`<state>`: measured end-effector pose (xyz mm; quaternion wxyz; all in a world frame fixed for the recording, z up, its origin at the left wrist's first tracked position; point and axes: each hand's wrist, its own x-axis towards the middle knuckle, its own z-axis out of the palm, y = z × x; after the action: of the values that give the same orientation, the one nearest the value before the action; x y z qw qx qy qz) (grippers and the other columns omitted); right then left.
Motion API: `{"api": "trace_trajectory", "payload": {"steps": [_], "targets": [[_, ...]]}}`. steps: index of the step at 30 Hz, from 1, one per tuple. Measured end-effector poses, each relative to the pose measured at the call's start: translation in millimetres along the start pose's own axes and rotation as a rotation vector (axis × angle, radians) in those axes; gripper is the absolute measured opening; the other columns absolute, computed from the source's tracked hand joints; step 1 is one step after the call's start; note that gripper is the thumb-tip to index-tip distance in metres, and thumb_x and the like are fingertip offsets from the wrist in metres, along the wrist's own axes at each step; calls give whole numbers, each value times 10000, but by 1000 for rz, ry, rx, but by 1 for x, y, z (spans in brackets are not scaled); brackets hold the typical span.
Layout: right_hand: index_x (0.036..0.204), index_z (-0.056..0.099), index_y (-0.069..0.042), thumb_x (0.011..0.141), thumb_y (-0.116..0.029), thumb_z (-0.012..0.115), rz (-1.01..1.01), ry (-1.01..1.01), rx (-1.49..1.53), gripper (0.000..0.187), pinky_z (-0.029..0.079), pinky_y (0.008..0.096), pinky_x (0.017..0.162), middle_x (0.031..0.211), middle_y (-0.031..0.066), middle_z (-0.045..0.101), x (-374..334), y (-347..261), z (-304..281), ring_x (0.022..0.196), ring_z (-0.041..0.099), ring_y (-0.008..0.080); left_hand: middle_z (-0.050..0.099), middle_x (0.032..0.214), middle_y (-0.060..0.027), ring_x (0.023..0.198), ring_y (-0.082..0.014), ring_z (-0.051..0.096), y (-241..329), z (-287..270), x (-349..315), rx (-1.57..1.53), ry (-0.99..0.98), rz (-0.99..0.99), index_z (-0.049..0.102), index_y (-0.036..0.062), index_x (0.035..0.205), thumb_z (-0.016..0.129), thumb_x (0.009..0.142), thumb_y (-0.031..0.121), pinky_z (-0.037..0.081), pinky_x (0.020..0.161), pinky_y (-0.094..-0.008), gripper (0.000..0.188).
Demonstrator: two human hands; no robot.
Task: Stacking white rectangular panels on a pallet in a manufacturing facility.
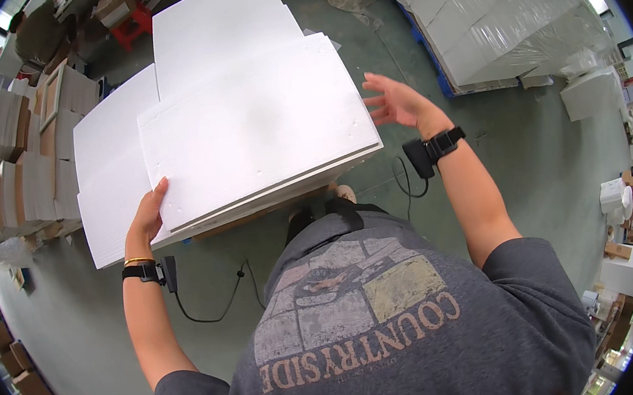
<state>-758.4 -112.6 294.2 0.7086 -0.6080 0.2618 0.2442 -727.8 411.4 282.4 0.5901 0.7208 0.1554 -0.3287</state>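
Observation:
In front of me lies a stack of large white foam-like boards, the top board (254, 119) showing small dents along its edges. My left hand (150, 213) is at its near left corner, thumb over the edge and the other fingers mostly hidden; it grips the board there. Just off the right edge, my right hand (398, 104) is open with fingers spread, holding nothing. Beneath and beyond the top board, another white board (222, 30) sticks out at the far side and one more white board (113, 134) at the left.
A wrapped pallet load of white blocks (497, 9) stands at the far right on a blue pallet (428, 51). Stacked panels (31, 166) are at the left. A red stool (132, 25) bears a carton (114, 7) at the far left. A person (41, 34) is beyond the panels.

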Motion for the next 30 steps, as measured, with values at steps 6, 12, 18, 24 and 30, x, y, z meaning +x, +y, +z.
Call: {"api": "trace_trajectory", "payload": {"steps": [6,12,18,24,30], "targets": [[1222,512,-33,744,-96,562,-241,-95,-245,484,434,340,876,1131,131,598,20,104,-21,1028,571,235,520,1198,-169,1094,-248,514,-13,-15,7,-56,-43,-14,406,-89,1230,386,902,528,408,951,-362,699],[1207,507,-30,704,-144,658,-357,-15,-710,538,445,357,887,1094,179,602,11,152,5,1045,556,320,532,1156,-154,1073,-243,519,-15,-28,5,44,-39,-6,408,-60,1221,430,854,571,408,951,-366,731],[943,499,13,723,-233,652,-509,74,-902,364,466,465,689,771,217,604,-3,152,16,770,588,396,493,1203,-128,1086,-222,500,-8,-29,8,172,60,-10,348,-14,1277,475,931,320,401,960,-359,497],[954,514,21,712,-180,622,-478,-98,-885,333,469,461,714,797,215,615,1,149,-7,800,594,392,524,1144,-85,1016,-182,523,10,-17,-6,217,85,-123,371,25,1274,455,937,220,430,900,-348,399],[1123,560,29,730,-168,579,-594,-228,-914,441,476,394,778,919,190,641,50,139,-54,876,609,330,494,1228,-97,1084,-213,505,31,6,-21,306,243,-151,294,116,1371,496,925,246,405,923,-365,507]]}}
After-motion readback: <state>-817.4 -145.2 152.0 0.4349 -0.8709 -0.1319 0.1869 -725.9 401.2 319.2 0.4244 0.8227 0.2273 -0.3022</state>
